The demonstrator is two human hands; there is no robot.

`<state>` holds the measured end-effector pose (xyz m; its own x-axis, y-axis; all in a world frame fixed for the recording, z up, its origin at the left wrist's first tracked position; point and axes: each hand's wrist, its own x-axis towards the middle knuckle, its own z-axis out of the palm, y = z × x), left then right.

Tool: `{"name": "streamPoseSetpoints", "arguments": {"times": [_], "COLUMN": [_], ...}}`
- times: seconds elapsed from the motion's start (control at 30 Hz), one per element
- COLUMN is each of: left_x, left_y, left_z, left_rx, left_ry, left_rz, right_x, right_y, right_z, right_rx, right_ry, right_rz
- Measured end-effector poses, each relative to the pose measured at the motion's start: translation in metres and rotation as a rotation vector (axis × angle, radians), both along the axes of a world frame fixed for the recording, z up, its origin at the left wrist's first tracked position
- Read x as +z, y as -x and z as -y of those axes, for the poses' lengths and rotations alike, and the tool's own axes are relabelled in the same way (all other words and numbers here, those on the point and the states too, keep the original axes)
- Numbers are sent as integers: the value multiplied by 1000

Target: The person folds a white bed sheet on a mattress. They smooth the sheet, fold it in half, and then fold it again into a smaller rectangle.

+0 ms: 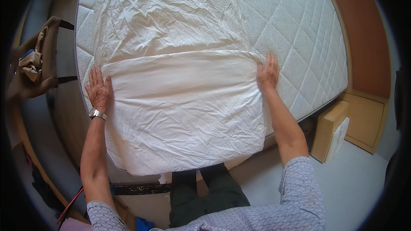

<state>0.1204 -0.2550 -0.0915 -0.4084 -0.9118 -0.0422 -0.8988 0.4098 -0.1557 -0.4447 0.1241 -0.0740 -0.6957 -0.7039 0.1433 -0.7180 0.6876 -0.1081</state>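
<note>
A wrinkled white cloth (pixel 184 102), like a bed sheet, lies over a quilted white mattress (pixel 295 30). Its near part is folded across, with a straight fold edge running between my hands. At the cloth's left edge, my left hand (pixel 99 90) rests with fingers spread, a metal-band wristwatch (pixel 98 114) on that wrist. My right hand (pixel 268 76) lies at the right end of the fold, fingers stretched out and thumb side against the cloth. Neither hand grips the cloth visibly. The near edge of the cloth hangs by the mattress's front end, close to my legs.
To the left stands a brown chair (pixel 47 55) with a bundled beige cloth (pixel 32 65) on it. A wooden headboard-like panel (pixel 364 30) runs along the right side. Light wooden furniture (pixel 327 128) stands at the lower right on the pale floor (pixel 295 192).
</note>
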Motion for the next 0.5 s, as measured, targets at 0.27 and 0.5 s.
{"name": "streamPoseSetpoints", "arguments": {"times": [0.27,0.5], "left_x": [58,20], "left_y": [92,-31], "left_z": [-171,-203], "left_rx": [-467,-279], "left_ry": [-301,-239], "left_rz": [-541,-201], "right_x": [29,-19], "right_y": [-234,-177], "right_z": [13,-86], "right_rx": [475,343], "right_ry": [372,87], "right_rz": [483,175]}}
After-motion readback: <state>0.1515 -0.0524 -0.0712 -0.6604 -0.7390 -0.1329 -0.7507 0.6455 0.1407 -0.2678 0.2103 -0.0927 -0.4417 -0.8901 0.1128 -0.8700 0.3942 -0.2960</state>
